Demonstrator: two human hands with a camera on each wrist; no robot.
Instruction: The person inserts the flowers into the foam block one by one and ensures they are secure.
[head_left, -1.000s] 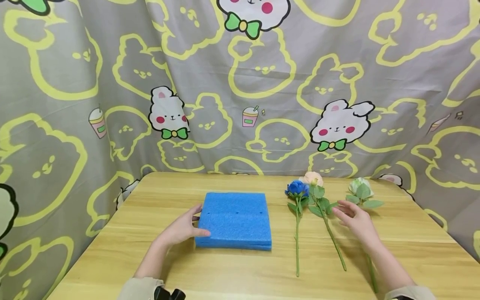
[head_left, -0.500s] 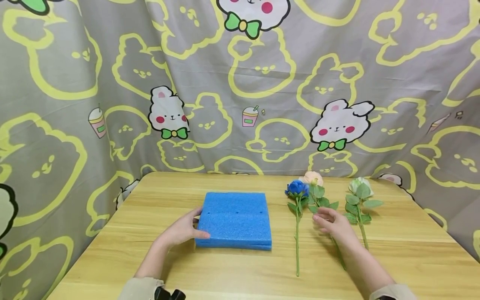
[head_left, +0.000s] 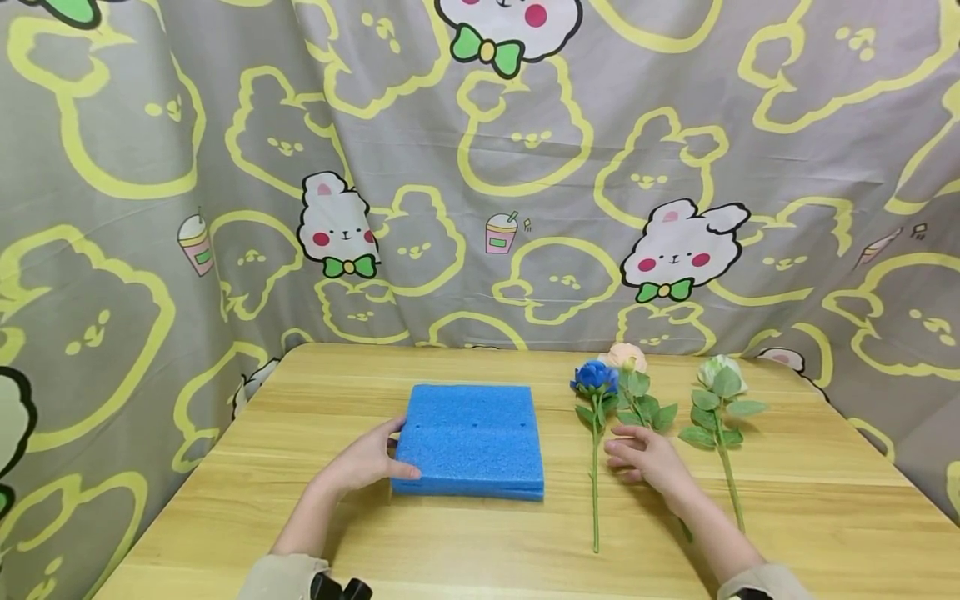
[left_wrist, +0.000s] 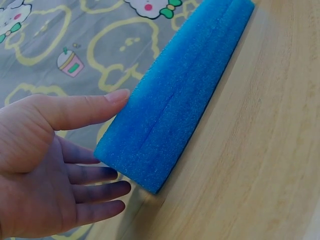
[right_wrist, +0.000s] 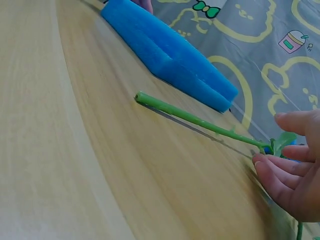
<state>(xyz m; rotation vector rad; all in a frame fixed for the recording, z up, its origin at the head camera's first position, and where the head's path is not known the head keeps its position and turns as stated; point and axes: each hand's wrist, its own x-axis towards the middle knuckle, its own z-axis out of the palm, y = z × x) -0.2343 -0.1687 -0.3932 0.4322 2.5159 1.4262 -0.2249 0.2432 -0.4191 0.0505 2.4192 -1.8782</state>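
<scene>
Left hand (head_left: 366,457) spread, thumb touching left end of blue foam block (head_left: 472,442). Right hand (head_left: 654,463) loosely spread just right of blue flower (head_left: 596,377), over peach flower (head_left: 626,357) stem; can't tell if touching. Pale green flower (head_left: 722,373) farther right. All 3 lie on table (head_left: 480,550).

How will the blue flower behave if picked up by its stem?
The blue flower would probably feel top-heavy, its head being bulkier than the thin stem. The stem is probably stiff, lying straight. Side leaves might hinder rolling.
</scene>
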